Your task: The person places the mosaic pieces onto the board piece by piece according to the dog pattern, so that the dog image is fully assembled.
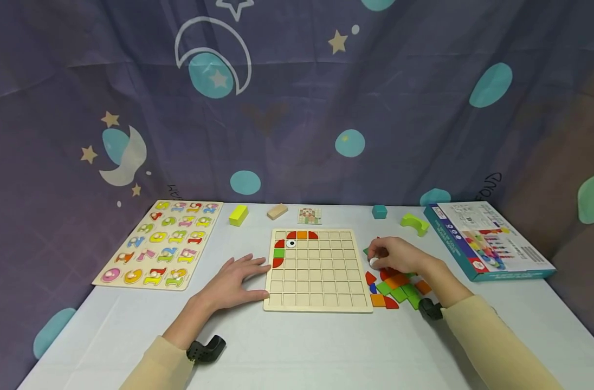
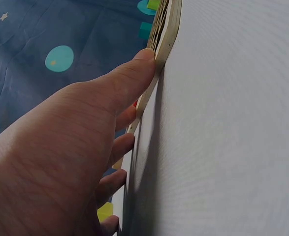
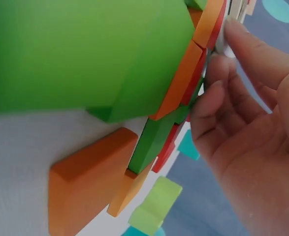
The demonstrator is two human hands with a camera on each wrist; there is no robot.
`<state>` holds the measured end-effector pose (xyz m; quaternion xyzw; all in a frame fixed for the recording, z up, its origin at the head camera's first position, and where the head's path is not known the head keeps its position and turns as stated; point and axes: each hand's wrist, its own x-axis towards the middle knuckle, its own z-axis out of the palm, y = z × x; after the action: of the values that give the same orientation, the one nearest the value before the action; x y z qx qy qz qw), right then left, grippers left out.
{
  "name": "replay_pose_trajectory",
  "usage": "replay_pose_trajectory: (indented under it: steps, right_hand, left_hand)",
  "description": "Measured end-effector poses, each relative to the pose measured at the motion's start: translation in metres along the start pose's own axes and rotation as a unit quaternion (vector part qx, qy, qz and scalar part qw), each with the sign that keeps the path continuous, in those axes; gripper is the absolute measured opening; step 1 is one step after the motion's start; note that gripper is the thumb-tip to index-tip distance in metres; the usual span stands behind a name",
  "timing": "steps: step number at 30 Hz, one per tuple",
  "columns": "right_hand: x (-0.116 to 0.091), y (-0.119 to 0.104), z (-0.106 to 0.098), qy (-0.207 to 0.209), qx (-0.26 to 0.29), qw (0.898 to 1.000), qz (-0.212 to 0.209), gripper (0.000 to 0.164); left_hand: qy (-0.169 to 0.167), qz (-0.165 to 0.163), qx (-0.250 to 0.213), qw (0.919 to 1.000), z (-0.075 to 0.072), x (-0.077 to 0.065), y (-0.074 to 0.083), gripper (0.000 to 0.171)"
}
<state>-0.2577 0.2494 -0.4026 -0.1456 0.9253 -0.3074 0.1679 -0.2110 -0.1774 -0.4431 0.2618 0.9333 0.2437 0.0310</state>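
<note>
A wooden grid board lies on the table, with red, orange and green pieces and a round eye piece in its upper left cells. My left hand rests at the board's left edge, fingers spread and straight; the left wrist view shows the thumb against its side. To the right of the board, my right hand pinches a small white round piece between thumb and fingertips, over a loose pile of flat coloured pieces. Green and orange pieces loom close in the right wrist view.
A number puzzle board lies at the left. Along the back are a yellow block, a wooden block, a picture card, a teal block and a green arch. A flat box sits at the right.
</note>
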Motion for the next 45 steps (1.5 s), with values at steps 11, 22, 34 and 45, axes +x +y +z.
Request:
replay_pose_trajectory:
  steps: [11,22,34,45]
  right_hand:
    - [0.007,-0.007,-0.004,0.016,0.057,0.997,-0.046,0.016]
    - [0.032,-0.033,0.008,0.02,0.121,0.99,-0.068,0.017]
    - [0.064,-0.059,0.027,0.018,0.134,0.988,-0.068,0.015]
    - [0.089,-0.078,0.042,0.017,0.1,0.993,-0.066,0.007]
  left_hand:
    - [0.0,-0.001,0.001,1.0,0.0,0.0,0.0,0.069]
    - [-0.002,-0.003,0.003,1.0,0.0,0.001,-0.001,0.069]
    - [-0.002,-0.001,0.0,1.0,0.001,0.001,-0.001,0.068]
    - [-0.002,-0.004,0.005,1.0,0.001,0.001,-0.002,0.069]
